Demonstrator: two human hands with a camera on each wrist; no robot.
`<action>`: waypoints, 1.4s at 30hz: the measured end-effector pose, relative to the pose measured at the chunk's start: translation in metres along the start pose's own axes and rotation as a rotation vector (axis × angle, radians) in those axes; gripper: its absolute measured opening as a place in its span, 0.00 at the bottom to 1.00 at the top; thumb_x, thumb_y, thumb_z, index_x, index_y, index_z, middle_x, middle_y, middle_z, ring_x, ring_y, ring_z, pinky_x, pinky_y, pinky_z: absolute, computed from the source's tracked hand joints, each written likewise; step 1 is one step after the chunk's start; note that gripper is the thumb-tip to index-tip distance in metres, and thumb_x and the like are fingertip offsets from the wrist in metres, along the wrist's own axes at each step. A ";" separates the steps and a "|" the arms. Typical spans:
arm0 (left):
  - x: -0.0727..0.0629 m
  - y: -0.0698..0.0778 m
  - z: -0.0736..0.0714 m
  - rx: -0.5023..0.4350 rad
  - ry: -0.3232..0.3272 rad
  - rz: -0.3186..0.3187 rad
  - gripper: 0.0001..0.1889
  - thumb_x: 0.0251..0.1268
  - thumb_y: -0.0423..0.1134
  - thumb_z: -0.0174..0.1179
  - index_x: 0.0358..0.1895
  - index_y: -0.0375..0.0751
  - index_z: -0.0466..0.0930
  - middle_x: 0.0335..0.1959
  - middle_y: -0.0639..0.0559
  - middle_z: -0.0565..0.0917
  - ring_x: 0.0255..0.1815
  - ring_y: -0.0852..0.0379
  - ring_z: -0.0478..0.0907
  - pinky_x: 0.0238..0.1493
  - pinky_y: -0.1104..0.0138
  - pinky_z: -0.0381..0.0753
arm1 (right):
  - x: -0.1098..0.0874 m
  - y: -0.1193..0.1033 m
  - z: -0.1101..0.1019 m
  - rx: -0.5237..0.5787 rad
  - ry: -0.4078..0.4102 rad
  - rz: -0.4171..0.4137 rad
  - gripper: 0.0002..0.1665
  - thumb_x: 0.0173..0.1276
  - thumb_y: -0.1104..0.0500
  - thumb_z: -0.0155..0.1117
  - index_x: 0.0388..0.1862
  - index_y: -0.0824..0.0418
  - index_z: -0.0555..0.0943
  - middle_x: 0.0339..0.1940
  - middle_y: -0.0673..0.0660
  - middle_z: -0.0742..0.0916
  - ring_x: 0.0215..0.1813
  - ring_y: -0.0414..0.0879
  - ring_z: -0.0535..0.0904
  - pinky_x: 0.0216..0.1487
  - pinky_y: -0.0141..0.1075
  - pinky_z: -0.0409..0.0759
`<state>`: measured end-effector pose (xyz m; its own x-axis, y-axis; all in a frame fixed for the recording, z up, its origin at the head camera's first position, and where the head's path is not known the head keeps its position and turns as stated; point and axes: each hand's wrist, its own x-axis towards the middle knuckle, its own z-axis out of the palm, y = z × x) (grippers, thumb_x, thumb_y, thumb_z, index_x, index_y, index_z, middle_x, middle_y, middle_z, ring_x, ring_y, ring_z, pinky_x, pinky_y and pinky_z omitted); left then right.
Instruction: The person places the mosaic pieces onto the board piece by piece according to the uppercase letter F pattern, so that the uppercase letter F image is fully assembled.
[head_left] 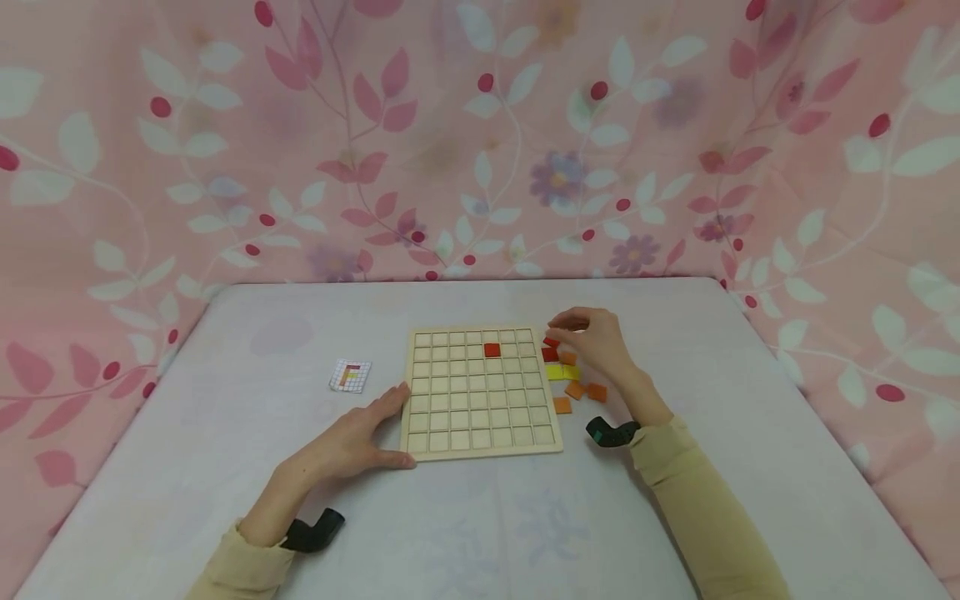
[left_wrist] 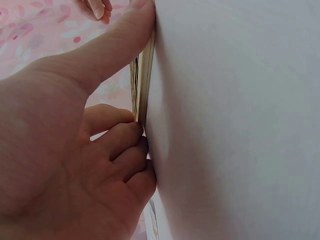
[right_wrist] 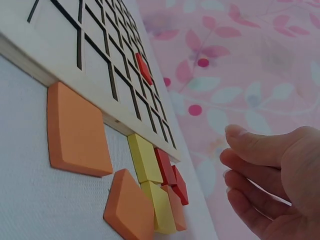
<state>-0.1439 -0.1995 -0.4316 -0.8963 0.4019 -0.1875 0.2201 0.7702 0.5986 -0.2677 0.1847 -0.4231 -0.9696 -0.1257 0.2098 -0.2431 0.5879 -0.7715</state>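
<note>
A wooden grid board [head_left: 480, 456] lies flat, with one red tile [head_left: 492, 350] in a cell near its far side. My left hand [head_left: 348, 442] holds the board's near left corner, thumb at the front edge, fingers against the left side. In the left wrist view those fingers [left_wrist: 127, 142] bend at the board's edge. Over the far right corner hovers my right hand [head_left: 600, 337], close above loose red tiles [head_left: 551, 355]. Its thumb and fingers are loosely bent, thumb near the index finger; the right wrist view shows nothing between them [right_wrist: 265, 175].
Yellow tiles [head_left: 572, 372] and several orange tiles [head_left: 597, 392] lie along the board's right side. Left of the board is a small paper card [head_left: 350, 376] with a coloured grid pattern. Behind the white table [head_left: 480, 533] hangs a pink floral cloth [head_left: 450, 167].
</note>
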 end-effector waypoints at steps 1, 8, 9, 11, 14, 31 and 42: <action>0.000 0.000 0.000 0.000 0.001 -0.002 0.58 0.49 0.59 0.75 0.80 0.42 0.52 0.81 0.43 0.55 0.81 0.40 0.50 0.77 0.43 0.54 | 0.001 0.003 -0.001 0.000 0.001 -0.007 0.11 0.64 0.54 0.74 0.42 0.57 0.88 0.40 0.55 0.90 0.48 0.52 0.84 0.54 0.48 0.81; 0.000 -0.001 0.000 -0.005 -0.008 -0.005 0.58 0.50 0.60 0.74 0.80 0.43 0.52 0.81 0.44 0.53 0.81 0.40 0.48 0.77 0.43 0.53 | 0.003 0.017 -0.003 -0.007 0.009 0.009 0.10 0.64 0.57 0.74 0.43 0.60 0.88 0.41 0.58 0.90 0.47 0.53 0.84 0.55 0.49 0.81; 0.000 -0.001 0.001 -0.006 -0.007 -0.004 0.58 0.50 0.60 0.74 0.80 0.43 0.52 0.81 0.44 0.54 0.81 0.40 0.48 0.77 0.43 0.53 | 0.002 0.019 -0.003 -0.011 0.011 0.016 0.10 0.65 0.57 0.73 0.43 0.60 0.88 0.41 0.58 0.90 0.47 0.53 0.84 0.55 0.48 0.81; 0.000 -0.002 0.000 -0.003 -0.004 -0.004 0.58 0.49 0.60 0.75 0.80 0.43 0.52 0.81 0.44 0.54 0.81 0.40 0.49 0.77 0.43 0.53 | 0.002 0.021 -0.003 -0.020 0.015 0.025 0.10 0.65 0.58 0.73 0.43 0.61 0.87 0.42 0.59 0.89 0.46 0.53 0.84 0.54 0.47 0.81; 0.001 -0.002 0.000 0.002 -0.001 -0.003 0.58 0.49 0.60 0.75 0.80 0.43 0.52 0.81 0.44 0.54 0.81 0.41 0.49 0.77 0.43 0.53 | 0.001 0.024 -0.003 -0.037 0.015 0.036 0.10 0.65 0.59 0.72 0.43 0.62 0.87 0.42 0.59 0.89 0.44 0.53 0.83 0.52 0.46 0.81; 0.001 -0.002 0.000 -0.001 0.001 -0.010 0.58 0.49 0.59 0.75 0.80 0.44 0.51 0.81 0.44 0.54 0.81 0.41 0.49 0.77 0.44 0.53 | 0.002 0.033 0.007 -0.082 -0.008 0.052 0.10 0.63 0.59 0.74 0.43 0.60 0.87 0.40 0.57 0.90 0.45 0.51 0.83 0.51 0.46 0.82; 0.000 -0.001 0.000 -0.008 -0.001 -0.002 0.58 0.49 0.59 0.75 0.80 0.44 0.52 0.81 0.44 0.53 0.81 0.40 0.49 0.77 0.43 0.53 | 0.002 0.035 0.010 -0.105 0.008 0.037 0.13 0.62 0.55 0.76 0.42 0.60 0.87 0.40 0.57 0.90 0.45 0.51 0.83 0.52 0.46 0.82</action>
<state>-0.1440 -0.2002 -0.4317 -0.8964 0.4005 -0.1897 0.2150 0.7674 0.6041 -0.2785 0.1968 -0.4556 -0.9775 -0.0959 0.1878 -0.2027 0.6727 -0.7116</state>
